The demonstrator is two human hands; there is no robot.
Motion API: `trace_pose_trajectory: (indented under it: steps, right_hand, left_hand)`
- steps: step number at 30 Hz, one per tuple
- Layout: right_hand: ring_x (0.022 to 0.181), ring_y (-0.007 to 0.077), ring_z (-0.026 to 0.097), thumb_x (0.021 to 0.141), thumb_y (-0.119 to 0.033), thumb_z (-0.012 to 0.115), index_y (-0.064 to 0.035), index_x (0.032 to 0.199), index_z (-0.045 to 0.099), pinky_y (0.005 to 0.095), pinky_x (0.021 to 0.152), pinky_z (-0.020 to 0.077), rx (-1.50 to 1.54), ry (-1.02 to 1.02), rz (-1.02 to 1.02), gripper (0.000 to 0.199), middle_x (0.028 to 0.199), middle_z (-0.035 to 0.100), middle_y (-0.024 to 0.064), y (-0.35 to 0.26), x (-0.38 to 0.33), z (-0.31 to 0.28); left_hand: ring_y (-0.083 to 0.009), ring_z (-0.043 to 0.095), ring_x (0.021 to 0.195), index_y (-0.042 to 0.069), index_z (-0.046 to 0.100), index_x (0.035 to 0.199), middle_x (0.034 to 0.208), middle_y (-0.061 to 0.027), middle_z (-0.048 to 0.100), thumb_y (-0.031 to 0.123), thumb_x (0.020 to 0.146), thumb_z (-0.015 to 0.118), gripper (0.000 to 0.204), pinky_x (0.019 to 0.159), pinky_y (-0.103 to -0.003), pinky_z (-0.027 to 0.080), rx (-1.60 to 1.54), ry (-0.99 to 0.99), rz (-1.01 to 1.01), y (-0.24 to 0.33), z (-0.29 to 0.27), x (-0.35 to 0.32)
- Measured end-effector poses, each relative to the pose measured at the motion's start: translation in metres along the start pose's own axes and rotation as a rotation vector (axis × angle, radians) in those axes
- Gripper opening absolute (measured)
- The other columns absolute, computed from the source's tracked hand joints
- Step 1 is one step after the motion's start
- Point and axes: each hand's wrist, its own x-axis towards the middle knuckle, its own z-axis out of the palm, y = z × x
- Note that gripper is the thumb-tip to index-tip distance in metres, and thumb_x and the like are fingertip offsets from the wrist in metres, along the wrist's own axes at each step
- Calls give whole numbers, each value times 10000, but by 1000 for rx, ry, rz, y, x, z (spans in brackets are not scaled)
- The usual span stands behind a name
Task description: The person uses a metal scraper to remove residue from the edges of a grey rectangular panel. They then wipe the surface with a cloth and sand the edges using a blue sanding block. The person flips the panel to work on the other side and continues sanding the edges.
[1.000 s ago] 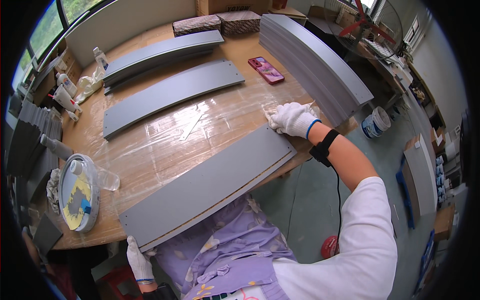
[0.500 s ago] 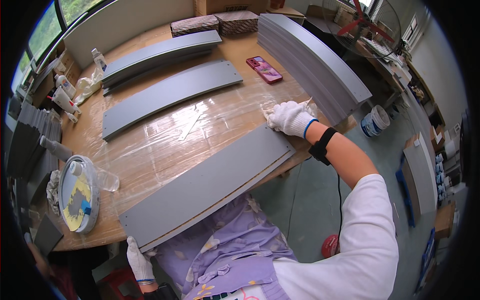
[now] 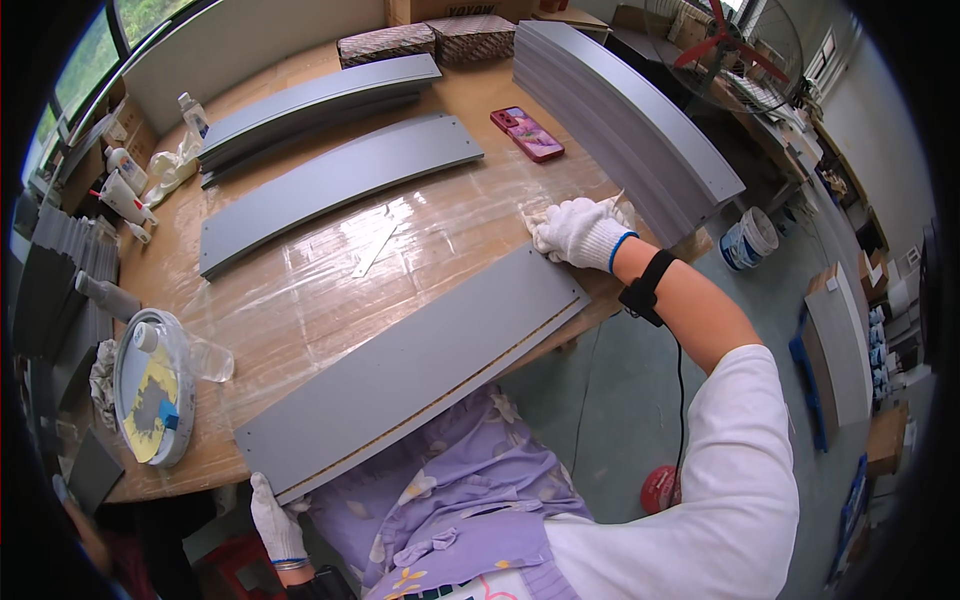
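A long grey board (image 3: 415,365) with a thin brown groove near its front edge lies slantwise along the near side of the table. My left hand (image 3: 277,522), in a white knit glove, grips its near left corner; part of the fingers is hidden there. At the far right end, my gloved right hand (image 3: 580,233) is closed around a crumpled pale cloth (image 3: 535,222), beside the board's corner. A flat white scraper-like piece (image 3: 376,248) lies on the plastic film beyond the board.
Another grey board (image 3: 340,190) and a stack of boards (image 3: 320,105) lie farther back. A tall stack of panels (image 3: 630,120) stands at the right, near a phone (image 3: 527,134). On the left are a round lid (image 3: 128,385) and a clear bottle (image 3: 210,360). A bucket (image 3: 748,240) stands beyond the table's right edge.
The whole view has shifted very slightly. Both hands, the cloth and the board keep nearly the same places.
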Motion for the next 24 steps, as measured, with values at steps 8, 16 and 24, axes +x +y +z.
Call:
trace_pose_trajectory:
  steps: [8,16,24]
  right_hand:
    - [1073,332,654,870,-210,655,-155,1063,722,407,866,543,2,-4,49,212,1136,663,152,-3,5,4]
    - [1096,328,647,873,-186,647,-147,1099,704,410,881,542,-12,-40,9,236,1168,654,149,-4,0,-5]
    - [1081,331,651,880,-173,636,-126,1139,668,419,874,543,11,52,61,266,1156,658,152,-7,-1,8]
  left_hand:
    - [-179,625,586,21,580,1081,799,-83,641,511,1009,493,503,429,-266,475,1,18,6,-1,-3,2]
    - [-188,626,586,12,577,1083,810,-96,645,518,1001,506,518,421,-261,469,-5,21,-4,1,-1,-1]
    - [-188,622,591,17,575,1074,802,-95,638,519,997,516,512,423,-263,469,-1,31,-1,-1,-2,1]
